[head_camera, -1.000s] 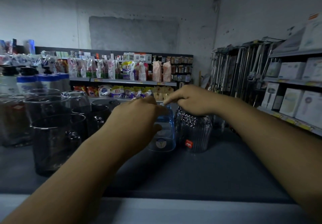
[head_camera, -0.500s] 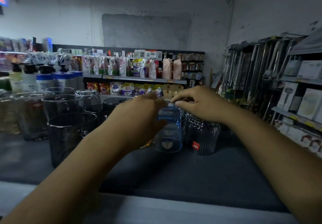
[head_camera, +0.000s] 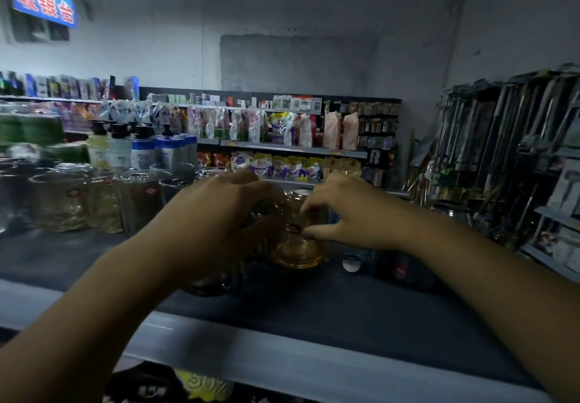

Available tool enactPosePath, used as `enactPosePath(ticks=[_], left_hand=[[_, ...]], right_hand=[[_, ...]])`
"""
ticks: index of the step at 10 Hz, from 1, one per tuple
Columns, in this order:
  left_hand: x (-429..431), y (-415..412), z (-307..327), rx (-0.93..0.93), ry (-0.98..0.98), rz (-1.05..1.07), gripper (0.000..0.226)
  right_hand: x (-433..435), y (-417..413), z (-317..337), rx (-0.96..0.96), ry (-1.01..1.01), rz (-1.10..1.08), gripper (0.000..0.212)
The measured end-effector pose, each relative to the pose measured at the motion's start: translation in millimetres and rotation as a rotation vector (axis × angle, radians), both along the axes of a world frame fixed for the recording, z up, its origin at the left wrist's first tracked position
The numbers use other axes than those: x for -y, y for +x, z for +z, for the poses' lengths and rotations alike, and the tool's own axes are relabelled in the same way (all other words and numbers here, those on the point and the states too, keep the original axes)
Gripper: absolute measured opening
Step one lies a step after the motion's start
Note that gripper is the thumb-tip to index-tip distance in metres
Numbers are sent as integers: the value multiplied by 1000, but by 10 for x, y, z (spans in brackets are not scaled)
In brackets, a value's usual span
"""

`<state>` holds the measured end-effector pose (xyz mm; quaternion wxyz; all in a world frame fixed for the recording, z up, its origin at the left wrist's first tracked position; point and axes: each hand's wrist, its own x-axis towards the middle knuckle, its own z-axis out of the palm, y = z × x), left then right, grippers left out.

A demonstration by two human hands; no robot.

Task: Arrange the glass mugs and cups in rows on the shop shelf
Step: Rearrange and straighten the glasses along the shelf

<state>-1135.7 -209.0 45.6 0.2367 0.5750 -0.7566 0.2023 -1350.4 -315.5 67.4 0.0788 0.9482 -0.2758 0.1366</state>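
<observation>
On the dark shelf (head_camera: 78, 258), an amber glass cup (head_camera: 296, 247) stands between my hands. My right hand (head_camera: 348, 214) pinches its side with thumb and fingertips. My left hand (head_camera: 219, 224) curls over another glass cup (head_camera: 207, 285); only its dark base shows below the palm. Under my right wrist stand a blue cup (head_camera: 353, 261) with a round label and a dark ribbed cup (head_camera: 405, 272), both partly hidden. A row of glass mugs (head_camera: 103, 205) with red labels stands at the left.
Pump bottles (head_camera: 141, 151) stand behind the mugs. The shelf's grey front edge (head_camera: 282, 349) runs across below my arms. A further aisle of packets (head_camera: 282, 129) lies beyond, and a rack of hanging tools (head_camera: 502, 139) is on the right.
Both hands have left the blue cup and moved left onto the amber cup and the one beside it. The view has swung left, showing more mugs.
</observation>
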Motion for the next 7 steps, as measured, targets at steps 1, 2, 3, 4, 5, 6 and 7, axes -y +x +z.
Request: enactPosePath(ticks=[1,2,3,4,5,6,7], left_hand=[[-84,101,-10,-84,11,-55,26],[-116,154,8,-144,-3,-161,37],[-113,198,47,-107,-17,-209,42],[-53,270,72,-126,-26,-244,38],[36,344,151,-115,-22,-292,32],[177,371,293,-91,-23,-325,31],[327,325,447,-72,42,-397,36]], right_hand=[[-40,119,-11,24,29,-81,23],[-78,204,-17,92,133,-81,12],[-120,255,-45,150,159,-129,8],[-143,283,-95,198,140,-178,8],[-184,304,-94,232,124,-218,8],[-265,314,-17,270,122,-250,5],[-378,316,115,313,86,-268,5]])
